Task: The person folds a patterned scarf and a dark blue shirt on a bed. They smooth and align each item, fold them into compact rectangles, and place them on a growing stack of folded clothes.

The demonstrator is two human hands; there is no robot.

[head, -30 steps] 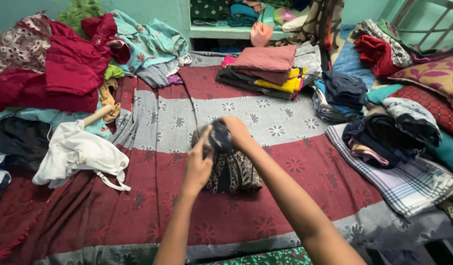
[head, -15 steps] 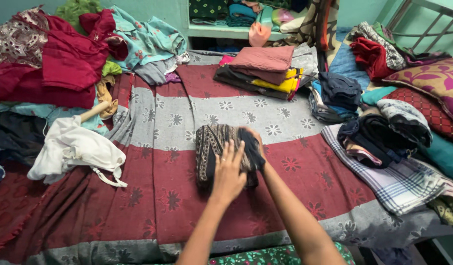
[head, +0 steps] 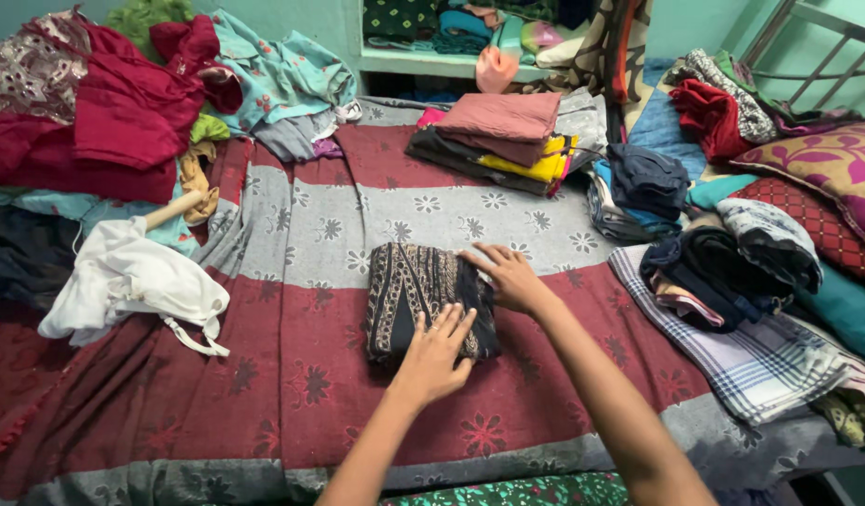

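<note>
Currently, per the head view:
Folded garment (head: 423,300): dark cloth with pale patterned stripes, folded into a flat rectangle, lying on a maroon band of the bedspread near the bed's middle.
Left hand (head: 432,358): laid flat on the near right corner of the folded garment, fingers spread and straight, palm down; gripping nothing.
Right hand (head: 509,278): resting against the far right edge of the folded garment, fingers extended and slightly apart, palm down; pressing, not clasping.
Bedspread (head: 292,375): maroon and grey bands with flower motifs, covering the bed beneath the garment and both forearms.
White garment (head: 133,281): crumpled, lying to the left, well apart from the hands.
Wooden stick (head: 175,211): pale, lying just beyond the white garment.
Red clothing heap (head: 95,122): loose, at the far left, with teal printed cloth (head: 283,80) just beside it.
Folded stack (head: 503,136): pink, dark and yellow pieces, at the far side of the bed beyond the folded garment.
Dark blue clothes (head: 648,178): bundled to the right of the stack.
Checked cloth (head: 760,351): pale plaid, spread at the right, near the right forearm.
Patterned cushion (head: 826,164): purple and tan, at the far right.
Shelf (head: 423,61): on the rear wall, loaded with folded fabrics.
</note>
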